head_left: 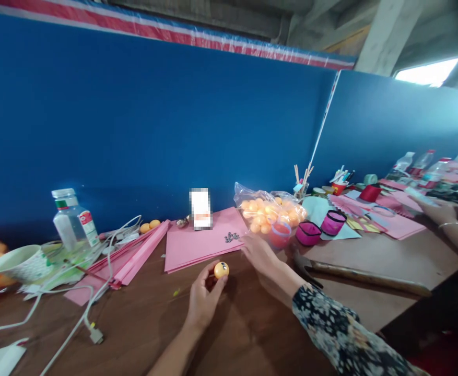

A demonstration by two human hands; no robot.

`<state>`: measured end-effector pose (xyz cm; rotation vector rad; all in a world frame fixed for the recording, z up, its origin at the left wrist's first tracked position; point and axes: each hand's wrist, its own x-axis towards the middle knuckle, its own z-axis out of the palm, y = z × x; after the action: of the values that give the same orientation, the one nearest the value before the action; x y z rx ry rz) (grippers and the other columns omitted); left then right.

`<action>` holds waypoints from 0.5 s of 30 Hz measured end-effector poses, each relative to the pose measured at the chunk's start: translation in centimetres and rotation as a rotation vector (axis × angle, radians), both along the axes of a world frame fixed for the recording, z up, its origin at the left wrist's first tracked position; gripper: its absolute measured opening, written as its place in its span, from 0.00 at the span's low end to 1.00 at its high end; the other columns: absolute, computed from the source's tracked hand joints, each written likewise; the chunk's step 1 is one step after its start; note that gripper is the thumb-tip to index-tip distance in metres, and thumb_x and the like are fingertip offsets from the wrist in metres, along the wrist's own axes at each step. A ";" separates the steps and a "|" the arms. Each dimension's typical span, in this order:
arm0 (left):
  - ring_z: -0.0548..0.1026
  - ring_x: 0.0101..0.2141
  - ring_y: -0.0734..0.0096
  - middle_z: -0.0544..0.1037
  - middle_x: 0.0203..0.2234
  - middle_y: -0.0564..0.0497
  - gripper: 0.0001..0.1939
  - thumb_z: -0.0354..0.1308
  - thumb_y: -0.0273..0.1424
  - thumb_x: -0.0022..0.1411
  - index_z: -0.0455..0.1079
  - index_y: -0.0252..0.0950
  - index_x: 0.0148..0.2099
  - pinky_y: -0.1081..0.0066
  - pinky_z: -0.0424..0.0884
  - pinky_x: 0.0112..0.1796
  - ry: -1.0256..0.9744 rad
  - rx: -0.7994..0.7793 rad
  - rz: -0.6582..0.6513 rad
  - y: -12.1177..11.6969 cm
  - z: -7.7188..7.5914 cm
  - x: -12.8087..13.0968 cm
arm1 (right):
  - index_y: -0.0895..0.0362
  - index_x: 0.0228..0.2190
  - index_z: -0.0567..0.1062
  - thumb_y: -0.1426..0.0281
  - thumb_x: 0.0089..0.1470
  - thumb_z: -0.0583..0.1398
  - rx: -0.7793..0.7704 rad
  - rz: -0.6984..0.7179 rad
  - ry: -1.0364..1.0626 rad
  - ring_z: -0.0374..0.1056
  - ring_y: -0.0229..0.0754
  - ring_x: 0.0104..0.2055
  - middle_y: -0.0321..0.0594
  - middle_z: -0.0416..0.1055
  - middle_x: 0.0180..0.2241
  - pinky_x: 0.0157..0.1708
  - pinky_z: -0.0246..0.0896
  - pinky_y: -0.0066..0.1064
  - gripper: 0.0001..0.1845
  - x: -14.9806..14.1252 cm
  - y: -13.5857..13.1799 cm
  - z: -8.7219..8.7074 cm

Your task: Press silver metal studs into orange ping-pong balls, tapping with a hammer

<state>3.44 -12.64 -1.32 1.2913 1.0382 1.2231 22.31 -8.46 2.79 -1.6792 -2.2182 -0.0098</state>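
Observation:
My left hand [204, 292] pinches a small orange ball [221, 269] with a dark eye stuck on it, just above the brown table [229, 334]. Fingers stretched out, my right hand [260, 254] reaches forward over the edge of a pink paper sheet [201, 243]. It is close to a small heap of dark googly eyes [232, 237] and to a clear plastic bag of orange balls [270, 211]. Nothing shows in the right hand.
A hammer [354, 274] lies right of my right arm. Pink cups [308, 233] and a red-rimmed cup [280, 234] stand by the bag. A water bottle [74, 219], paper cup [23, 263], cables [75, 313] and pink paper strips [134, 256] crowd the left. Another person's hand [440, 211] works at far right.

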 end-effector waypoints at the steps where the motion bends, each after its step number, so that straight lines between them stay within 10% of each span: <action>1: 0.74 0.39 0.64 0.75 0.40 0.46 0.24 0.60 0.35 0.49 0.65 0.34 0.49 0.66 0.70 0.40 -0.004 0.006 -0.003 0.0 0.0 0.0 | 0.59 0.43 0.68 0.74 0.55 0.50 -0.007 -0.036 -0.003 0.62 0.42 0.45 0.45 0.68 0.42 0.45 0.55 0.29 0.14 -0.2 0.9 -0.4; 15: 0.73 0.37 0.66 0.75 0.38 0.46 0.22 0.60 0.33 0.49 0.66 0.34 0.47 0.67 0.70 0.39 -0.056 -0.026 -0.022 -0.2 0.0 0.2 | 0.56 0.43 0.69 0.76 0.56 0.47 0.006 -0.094 -0.009 0.61 0.43 0.43 0.44 0.69 0.42 0.43 0.53 0.30 0.17 -0.3 3.7 -3.2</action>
<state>3.66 -12.80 -1.32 1.2384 0.9942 1.2187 22.03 -4.77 -0.44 -1.7815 -2.1422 -0.0485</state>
